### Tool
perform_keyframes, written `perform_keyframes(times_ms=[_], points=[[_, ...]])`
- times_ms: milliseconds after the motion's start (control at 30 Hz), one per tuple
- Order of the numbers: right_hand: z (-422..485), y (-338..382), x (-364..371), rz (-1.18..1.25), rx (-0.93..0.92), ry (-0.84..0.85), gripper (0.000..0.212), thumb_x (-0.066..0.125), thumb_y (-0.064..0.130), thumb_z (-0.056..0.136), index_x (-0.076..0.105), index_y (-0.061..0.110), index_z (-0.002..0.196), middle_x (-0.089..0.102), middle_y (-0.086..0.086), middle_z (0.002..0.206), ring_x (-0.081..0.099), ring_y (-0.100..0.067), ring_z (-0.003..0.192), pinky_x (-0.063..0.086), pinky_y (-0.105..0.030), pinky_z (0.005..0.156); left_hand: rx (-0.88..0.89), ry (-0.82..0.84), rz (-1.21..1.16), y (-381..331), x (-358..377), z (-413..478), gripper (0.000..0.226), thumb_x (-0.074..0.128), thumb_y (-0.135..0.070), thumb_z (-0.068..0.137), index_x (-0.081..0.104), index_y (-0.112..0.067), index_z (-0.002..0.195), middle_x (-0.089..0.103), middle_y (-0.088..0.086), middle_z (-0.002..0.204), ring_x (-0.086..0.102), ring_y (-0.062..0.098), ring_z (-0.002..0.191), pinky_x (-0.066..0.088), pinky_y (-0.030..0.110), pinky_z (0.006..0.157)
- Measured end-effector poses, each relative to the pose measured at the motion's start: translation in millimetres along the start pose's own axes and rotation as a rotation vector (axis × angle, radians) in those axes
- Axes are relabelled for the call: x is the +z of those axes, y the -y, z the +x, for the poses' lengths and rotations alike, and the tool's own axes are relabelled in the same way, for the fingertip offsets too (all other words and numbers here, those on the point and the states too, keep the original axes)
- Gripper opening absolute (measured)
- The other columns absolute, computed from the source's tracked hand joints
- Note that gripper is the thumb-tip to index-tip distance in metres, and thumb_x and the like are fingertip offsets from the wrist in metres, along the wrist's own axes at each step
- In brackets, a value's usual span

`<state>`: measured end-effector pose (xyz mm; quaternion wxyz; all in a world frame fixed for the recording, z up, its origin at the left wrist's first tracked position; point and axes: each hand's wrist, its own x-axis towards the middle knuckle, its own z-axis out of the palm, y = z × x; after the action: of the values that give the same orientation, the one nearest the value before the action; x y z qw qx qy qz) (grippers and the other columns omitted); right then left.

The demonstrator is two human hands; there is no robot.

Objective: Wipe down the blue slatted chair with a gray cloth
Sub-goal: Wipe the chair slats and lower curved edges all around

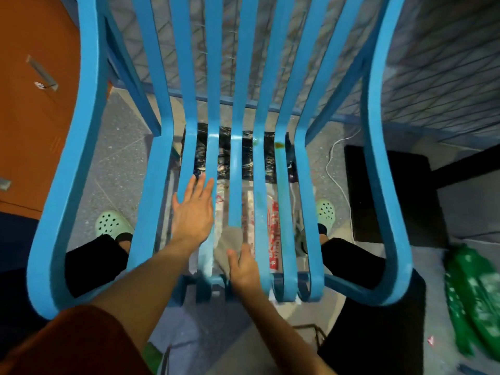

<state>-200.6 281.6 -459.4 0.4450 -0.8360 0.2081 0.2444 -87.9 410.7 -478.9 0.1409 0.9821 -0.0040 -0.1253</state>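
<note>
The blue chair (89,147) has gaps between its seat slats, so the gray cloth (228,240) could slip through. The left hand (193,212) lies flat, fingers straight, on the seat. The cloth sits near the chair's front edge under the right hand (244,269); I cannot tell if it pinches or presses.
</note>
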Motion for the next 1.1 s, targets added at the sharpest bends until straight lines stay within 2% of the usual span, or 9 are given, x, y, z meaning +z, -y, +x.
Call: perform_keyframes(times_ms=[267, 400, 467, 600, 700, 833, 900, 1000, 1100], points=[[-68.4, -17.0, -29.0, -0.041, -0.098, 0.077, 0.031, 0.039, 0.014, 0.102, 0.050, 0.009, 0.131, 0.063, -0.018, 0.115, 0.060, -0.035, 0.107, 0.047, -0.047, 0.097, -0.019, 0.133, -0.031, -12.9, -16.1, -10.6, 0.053, 0.022, -0.037, 0.106, 0.014, -0.023, 0.156, -0.003, -0.006, 0.164, -0.003, 0.014, 0.151, 0.004, 0.059, 0.117], [-87.3, -4.8, -68.4, -0.023, -0.258, 0.111, 0.033, 0.046, 0.006, 0.100, 0.059, 0.009, 0.130, 0.056, 0.009, 0.116, 0.051, -0.004, 0.109, 0.028, 0.008, 0.089, 0.072, 0.165, -0.046, -26.4, -12.5, -38.7, 0.053, 0.024, -0.035, 0.106, 0.014, -0.022, 0.156, -0.003, -0.006, 0.164, -0.005, 0.014, 0.151, -0.001, 0.054, 0.118], [-86.9, 0.8, -89.7, -0.020, -0.300, 0.093, 0.033, 0.047, 0.002, 0.098, 0.063, 0.010, 0.126, 0.060, 0.009, 0.111, 0.055, -0.002, 0.106, 0.026, 0.012, 0.078, 0.117, 0.191, -0.075, -33.8, -9.0, -48.5, 0.054, 0.026, -0.034, 0.106, 0.013, -0.020, 0.157, -0.001, -0.004, 0.164, -0.006, 0.015, 0.151, -0.002, 0.047, 0.119], [-66.7, 7.0, -124.9, -0.051, -0.348, -0.063, 0.040, 0.041, 0.003, 0.101, 0.056, 0.021, 0.133, 0.066, 0.004, 0.100, 0.059, -0.003, 0.076, 0.043, -0.001, 0.067, 0.153, 0.178, -0.078, -44.1, -8.5, -52.1, 0.055, 0.028, -0.036, 0.105, 0.014, -0.022, 0.156, 0.001, -0.004, 0.164, -0.001, 0.015, 0.151, 0.001, 0.052, 0.119], [-37.8, 7.4, -127.6, -0.088, -0.453, -0.225, 0.048, 0.039, -0.002, 0.099, 0.051, 0.017, 0.141, 0.061, -0.002, 0.129, 0.058, -0.009, 0.113, 0.043, -0.019, 0.104, 0.170, 0.175, -0.063, -51.8, -10.6, -46.3, 0.054, 0.030, -0.035, 0.105, 0.016, -0.023, 0.156, 0.003, -0.005, 0.164, 0.001, 0.014, 0.151, 0.003, 0.054, 0.119], [-27.7, -17.1, -75.8, -0.326, -0.354, -0.001, 0.069, 0.046, 0.003, 0.098, 0.013, 0.021, 0.156, 0.006, -0.012, 0.162, 0.016, -0.024, 0.149, 0.025, -0.034, 0.119, 0.211, 0.187, -0.040, -56.2, -7.9, -33.9, 0.054, 0.029, -0.033, 0.105, 0.015, -0.022, 0.156, 0.001, -0.005, 0.164, 0.000, 0.015, 0.151, 0.002, 0.054, 0.119], [-43.6, -32.2, -47.4, -0.552, -0.349, -0.094, 0.090, 0.055, -0.003, 0.088, -0.004, 0.017, 0.154, -0.017, -0.015, 0.159, -0.014, -0.034, 0.148, 0.010, -0.045, 0.123, 0.215, 0.182, -0.033, -56.0, -4.8, -25.5, 0.056, 0.027, -0.034, 0.105, 0.011, -0.021, 0.157, -0.002, -0.005, 0.164, -0.003, 0.014, 0.151, 0.000, 0.052, 0.119], [-68.8, -52.8, -26.4, -0.696, -0.419, -0.132, 0.089, 0.085, 0.017, 0.057, 0.050, 0.006, 0.138, 0.041, -0.023, 0.147, 0.037, -0.041, 0.137, 0.028, -0.048, 0.115, 0.213, 0.139, -0.009, -54.3, 1.3, -12.7, 0.059, 0.021, -0.040, 0.105, 0.001, -0.019, 0.157, -0.009, -0.004, 0.164, -0.008, 0.014, 0.150, -0.004, 0.049, 0.121], [-69.9, -67.8, -28.7, -0.654, -0.506, -0.160, 0.080, 0.076, 0.020, 0.072, 0.043, 0.008, 0.145, 0.034, -0.020, 0.153, 0.031, -0.036, 0.142, 0.024, -0.049, 0.117, 0.225, 0.042, 0.050, -48.9, 12.3, -9.5, 0.060, 0.015, -0.043, 0.104, -0.003, -0.020, 0.157, -0.013, -0.005, 0.163, -0.007, 0.012, 0.150, -0.002, 0.049, 0.122]])
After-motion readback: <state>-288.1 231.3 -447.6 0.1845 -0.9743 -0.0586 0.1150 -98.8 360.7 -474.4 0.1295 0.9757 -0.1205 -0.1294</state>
